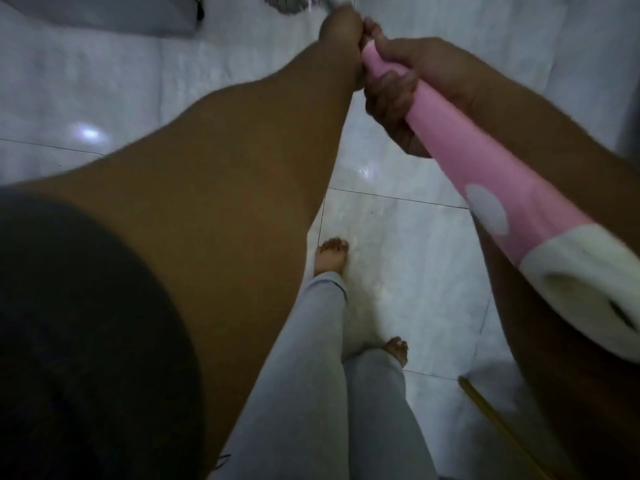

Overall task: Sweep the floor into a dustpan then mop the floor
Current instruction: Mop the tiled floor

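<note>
Pink mop handle (460,161) gripped, left hand (341,38) ahead of right hand (401,88).

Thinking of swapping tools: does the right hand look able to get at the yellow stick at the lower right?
Probably not yet: the right hand grips the pink handle, so it isn't free. The yellow stick shows low by that forearm, with nothing seen blocking it. Once the hand lets go, reach looks likely.

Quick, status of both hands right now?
Left hand: grips the mop handle.
Right hand: grips the same handle, nearer the body.
</note>
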The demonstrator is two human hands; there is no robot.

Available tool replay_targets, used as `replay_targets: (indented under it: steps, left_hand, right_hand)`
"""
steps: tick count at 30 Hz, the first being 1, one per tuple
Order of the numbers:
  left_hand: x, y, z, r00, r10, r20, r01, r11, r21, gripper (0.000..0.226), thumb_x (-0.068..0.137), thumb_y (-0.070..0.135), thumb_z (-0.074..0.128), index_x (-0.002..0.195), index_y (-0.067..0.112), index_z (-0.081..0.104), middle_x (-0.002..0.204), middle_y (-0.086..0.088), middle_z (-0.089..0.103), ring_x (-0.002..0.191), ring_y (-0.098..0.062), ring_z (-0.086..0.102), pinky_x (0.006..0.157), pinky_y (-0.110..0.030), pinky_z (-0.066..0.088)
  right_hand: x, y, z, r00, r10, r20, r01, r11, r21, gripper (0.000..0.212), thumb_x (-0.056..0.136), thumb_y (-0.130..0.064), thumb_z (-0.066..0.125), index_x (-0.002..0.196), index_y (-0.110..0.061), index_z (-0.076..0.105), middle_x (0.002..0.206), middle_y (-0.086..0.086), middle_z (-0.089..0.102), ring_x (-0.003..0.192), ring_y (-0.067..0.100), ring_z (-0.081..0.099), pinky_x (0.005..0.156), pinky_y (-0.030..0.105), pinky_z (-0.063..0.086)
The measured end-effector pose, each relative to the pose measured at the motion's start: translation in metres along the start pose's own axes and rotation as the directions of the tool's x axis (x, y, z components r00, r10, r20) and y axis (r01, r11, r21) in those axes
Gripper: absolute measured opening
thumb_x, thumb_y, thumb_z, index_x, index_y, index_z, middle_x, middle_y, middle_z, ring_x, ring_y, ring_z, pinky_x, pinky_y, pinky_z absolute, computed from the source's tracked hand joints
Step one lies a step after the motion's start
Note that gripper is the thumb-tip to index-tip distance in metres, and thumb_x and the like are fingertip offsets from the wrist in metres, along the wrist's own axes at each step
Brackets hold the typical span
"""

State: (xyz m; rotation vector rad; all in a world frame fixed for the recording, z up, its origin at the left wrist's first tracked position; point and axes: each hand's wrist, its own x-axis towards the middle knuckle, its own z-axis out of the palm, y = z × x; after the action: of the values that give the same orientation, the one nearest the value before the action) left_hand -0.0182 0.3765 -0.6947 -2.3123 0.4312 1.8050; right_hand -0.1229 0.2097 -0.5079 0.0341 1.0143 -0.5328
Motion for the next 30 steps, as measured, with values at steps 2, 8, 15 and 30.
replay_targets:
  steps: [2,8,15,30]
  left_hand:
    - [0.012,0.015,-0.009,0.980,0.117,-0.161,-0.120,0.993,-0.012,0.043,0.109,0.010,0.018,0.149,0.001,0.027,0.154,-0.012,0.031,0.142,-0.017,0.032,0.114,-0.029,0.026]
    - [-0.091,0.118,-0.011,0.922,0.367,0.120,-0.150,0.627,-0.764,0.047,0.107,0.034,0.034,0.065,0.014,0.037,0.043,0.001,0.039,0.030,-0.010,0.037,0.035,-0.013,0.029]
    - [-0.170,-0.052,0.100,0.949,0.223,0.225,-0.016,0.742,-0.671,0.047,0.104,0.043,0.039,0.069,0.012,0.041,0.039,0.000,0.039,0.029,-0.015,0.038,0.038,-0.019,0.034]
    - [-0.215,-0.112,0.116,0.920,0.209,0.332,0.101,0.692,-0.715,0.036,0.103,0.041,0.043,0.082,0.011,0.043,0.043,0.000,0.037,0.031,-0.011,0.036,0.037,-0.015,0.036]
  right_hand:
    - [-0.009,0.019,-0.004,0.999,0.039,0.006,-0.039,0.999,-0.003,0.034,0.100,-0.037,0.050,0.080,-0.010,0.052,0.052,-0.006,0.040,0.032,0.002,0.039,0.031,0.013,0.037]
    - [-0.088,0.113,-0.055,0.983,0.182,-0.023,-0.181,0.983,0.028,0.038,0.095,-0.046,0.051,0.075,-0.015,0.047,0.046,-0.007,0.039,0.028,0.000,0.036,0.027,0.013,0.031]
    - [-0.242,0.253,-0.134,0.962,0.264,-0.071,-0.250,0.954,0.163,0.035,0.081,-0.045,0.063,0.080,-0.012,0.052,0.050,-0.003,0.043,0.031,0.007,0.039,0.030,0.016,0.034]
    - [-0.294,0.286,-0.137,0.915,0.375,-0.152,-0.346,0.919,0.189,0.040,0.081,-0.049,0.062,0.084,-0.010,0.052,0.052,0.002,0.043,0.028,0.011,0.039,0.028,0.021,0.038]
